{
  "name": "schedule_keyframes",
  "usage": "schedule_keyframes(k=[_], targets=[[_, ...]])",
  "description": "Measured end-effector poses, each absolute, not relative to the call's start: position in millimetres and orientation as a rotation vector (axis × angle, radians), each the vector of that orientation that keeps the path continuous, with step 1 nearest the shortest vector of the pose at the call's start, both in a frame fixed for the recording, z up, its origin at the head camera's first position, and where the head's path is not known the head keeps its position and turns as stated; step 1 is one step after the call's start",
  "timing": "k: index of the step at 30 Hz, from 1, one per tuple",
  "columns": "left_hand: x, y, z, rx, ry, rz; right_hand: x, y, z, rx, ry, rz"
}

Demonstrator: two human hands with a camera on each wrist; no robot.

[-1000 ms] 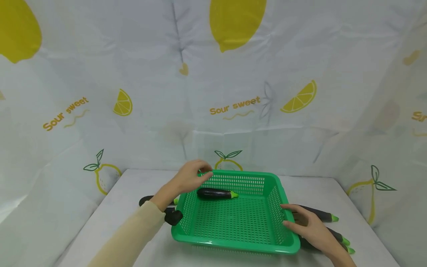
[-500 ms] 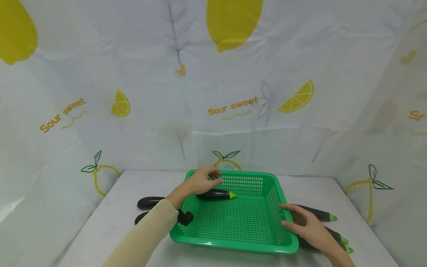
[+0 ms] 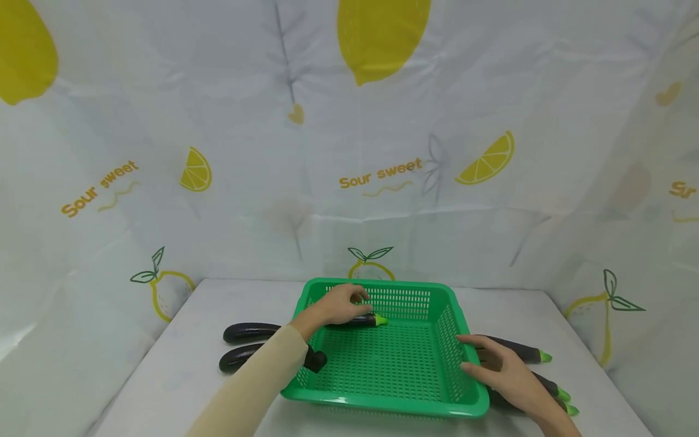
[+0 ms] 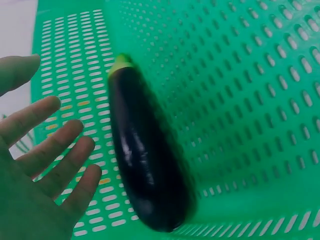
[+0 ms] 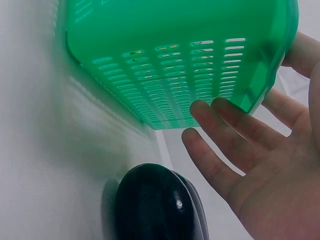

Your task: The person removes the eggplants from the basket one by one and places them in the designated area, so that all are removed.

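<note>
In the head view, my left hand (image 3: 343, 303) is over the back left of a green plastic basket (image 3: 384, 408), above a dark purple eggplant (image 3: 360, 320) lying inside along the back wall. The left wrist view shows that hand's fingers (image 4: 55, 142) spread beside this eggplant (image 4: 142, 150), apart from it, with its green stem end showing. At the basket's right side, my right hand (image 3: 508, 373) grips the rim. Thumb and a finger reach over it, and the other fingers (image 5: 232, 135) lie along the outer wall in the right wrist view.
Two eggplants (image 3: 248, 332) lie on the white table (image 3: 169, 388) left of the basket, partly behind my left sleeve (image 3: 256, 379). Several more eggplants (image 3: 524, 351) lie to the right, partly under my right hand. A lemon-print cloth (image 3: 306, 200) hangs behind.
My left hand has moved right and down, from over the basket's back left rim to above the eggplant inside. My right hand has stayed at the right rim.
</note>
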State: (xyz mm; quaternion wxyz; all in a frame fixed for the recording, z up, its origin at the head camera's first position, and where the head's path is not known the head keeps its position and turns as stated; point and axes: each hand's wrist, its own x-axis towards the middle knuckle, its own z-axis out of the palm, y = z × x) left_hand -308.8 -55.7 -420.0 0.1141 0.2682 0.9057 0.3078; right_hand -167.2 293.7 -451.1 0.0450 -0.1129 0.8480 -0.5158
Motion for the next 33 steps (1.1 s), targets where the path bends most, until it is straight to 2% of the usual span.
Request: schedule_keyframes(k=[10,33], targets=[[-312,-52,-439,0.758,2.722,0.687,-166,294,-450,-0.334,2.613,-1.555],[-310,-42,-452,0.728,2.754,0.609,-167,293,-450,-0.356,2.605,-1.580]])
